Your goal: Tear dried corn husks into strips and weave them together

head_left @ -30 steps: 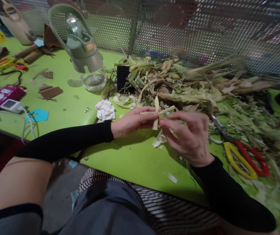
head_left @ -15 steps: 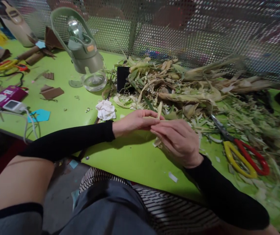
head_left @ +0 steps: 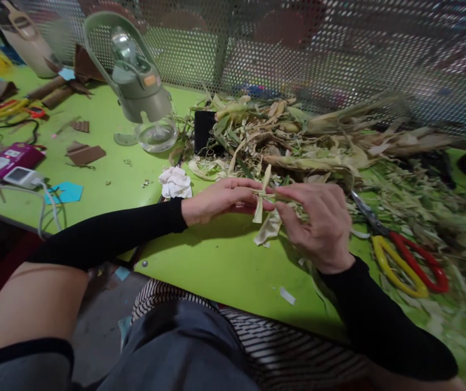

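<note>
Strips of pale corn husk cross one another between my two hands, a little above the green table. My left hand is closed on the crossing from the left, thumb on top and fingers beneath. At its right side, my right hand reaches in with thumb and forefinger at the end of a strip; the exact grip is partly hidden. A short husk end points down below the fingers. Just under the hands lies a loose crumpled husk piece on the table.
A big heap of dry corn husks fills the back, with a black phone-like object in it. Red-and-yellow scissors lie at right. Crumpled white paper, a green bottle and a purple box are at left.
My right hand moved in against the left, covering the husk crossing, then drew back to the right. The crossed strips show again, slightly tilted. My left hand stayed nearly in place.
</note>
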Available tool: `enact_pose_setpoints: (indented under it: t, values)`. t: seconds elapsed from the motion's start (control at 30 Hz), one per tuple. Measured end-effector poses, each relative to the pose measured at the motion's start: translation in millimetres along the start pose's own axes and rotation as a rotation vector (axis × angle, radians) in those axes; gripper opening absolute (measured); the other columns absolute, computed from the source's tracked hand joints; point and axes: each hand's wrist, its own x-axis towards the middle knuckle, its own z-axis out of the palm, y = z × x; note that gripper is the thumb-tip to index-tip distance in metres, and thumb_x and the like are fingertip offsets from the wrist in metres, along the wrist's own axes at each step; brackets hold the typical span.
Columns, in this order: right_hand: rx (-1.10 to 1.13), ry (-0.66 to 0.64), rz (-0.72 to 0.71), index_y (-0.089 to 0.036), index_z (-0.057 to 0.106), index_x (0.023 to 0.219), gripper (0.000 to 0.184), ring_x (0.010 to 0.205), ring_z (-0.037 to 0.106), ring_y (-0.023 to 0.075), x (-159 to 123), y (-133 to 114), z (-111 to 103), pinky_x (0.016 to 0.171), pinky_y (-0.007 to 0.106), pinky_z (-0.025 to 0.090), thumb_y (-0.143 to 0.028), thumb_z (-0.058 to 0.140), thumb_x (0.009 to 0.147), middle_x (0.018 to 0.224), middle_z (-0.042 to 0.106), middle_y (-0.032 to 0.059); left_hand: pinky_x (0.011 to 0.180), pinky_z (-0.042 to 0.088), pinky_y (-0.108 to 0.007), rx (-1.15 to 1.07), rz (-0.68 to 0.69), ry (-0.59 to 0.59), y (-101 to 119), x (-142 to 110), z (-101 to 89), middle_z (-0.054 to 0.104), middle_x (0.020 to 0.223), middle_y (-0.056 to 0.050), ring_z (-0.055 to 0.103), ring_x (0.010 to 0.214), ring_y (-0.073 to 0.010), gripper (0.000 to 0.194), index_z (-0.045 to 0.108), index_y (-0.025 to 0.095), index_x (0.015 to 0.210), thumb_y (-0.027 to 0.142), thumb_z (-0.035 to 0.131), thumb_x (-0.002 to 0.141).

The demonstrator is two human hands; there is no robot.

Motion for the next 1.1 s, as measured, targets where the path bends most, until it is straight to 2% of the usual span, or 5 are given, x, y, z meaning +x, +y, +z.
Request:
enact_pose_setpoints:
  t: [0.17, 0.37, 0.6, 0.83, 1.1]
  values:
    - [0.015, -0.086, 0.074, -0.023, 0.067, 0.096, 0.006, 0.073, 0.065, 0.0205, 1, -1, 4, 0.067, 0.035, 0.046, -0.028, 0.064, 0.097, 0.083, 0.075, 0.0034, 0.087, 0.05, -0.029, 0.142, 0.044, 0.003, -1, -2, -0.6, 0.074, 0.088, -0.005, 0.067, 0.08, -0.0086, 0.017, 0.063, 0.011, 0.096, 0.02, 0.073, 0.084]
    - [0.167, -0.283, 0.157, -0.023, 0.05, 0.068, 0.037, 0.05, 0.044, 0.0135, 4, -2, 0, 0.051, 0.03, 0.034, -0.035, 0.051, 0.103, 0.056, 0.05, -0.0025, 0.075, 0.049, -0.025, 0.502, 0.143, 0.004, 1, -6, -2.5, 0.073, 0.081, -0.004, 0.063, 0.07, -0.0089, 0.017, 0.063, 0.013, 0.094, 0.027, 0.067, 0.087]
    - [0.347, -0.314, 0.275, -0.024, 0.047, 0.065, 0.04, 0.048, 0.044, 0.0126, 9, -8, -7, 0.05, 0.03, 0.036, -0.038, 0.051, 0.102, 0.055, 0.047, -0.0034, 0.062, 0.041, -0.021, 0.843, 0.284, -0.043, 6, -9, -7.4, 0.071, 0.076, -0.003, 0.059, 0.065, -0.0093, 0.011, 0.065, 0.013, 0.086, 0.022, 0.059, 0.084]
    - [0.403, -0.33, 0.356, -0.023, 0.046, 0.064, 0.043, 0.045, 0.039, 0.0114, 6, -4, -2, 0.046, 0.028, 0.032, -0.045, 0.052, 0.101, 0.053, 0.044, -0.0044, 0.07, 0.046, -0.022, 0.742, 0.203, -0.051, 10, -7, -12.2, 0.074, 0.081, -0.004, 0.062, 0.071, -0.0093, 0.015, 0.067, 0.013, 0.094, 0.025, 0.062, 0.087]
    - [0.402, -0.344, 0.376, -0.021, 0.055, 0.074, 0.037, 0.048, 0.048, 0.0112, 0, 2, 8, 0.046, 0.025, 0.035, -0.041, 0.047, 0.104, 0.058, 0.053, -0.003, 0.095, 0.054, -0.031, 0.139, 0.026, -0.132, 12, -1, -17.8, 0.078, 0.103, -0.01, 0.071, 0.087, -0.0116, 0.025, 0.07, 0.011, 0.108, 0.013, 0.063, 0.085]
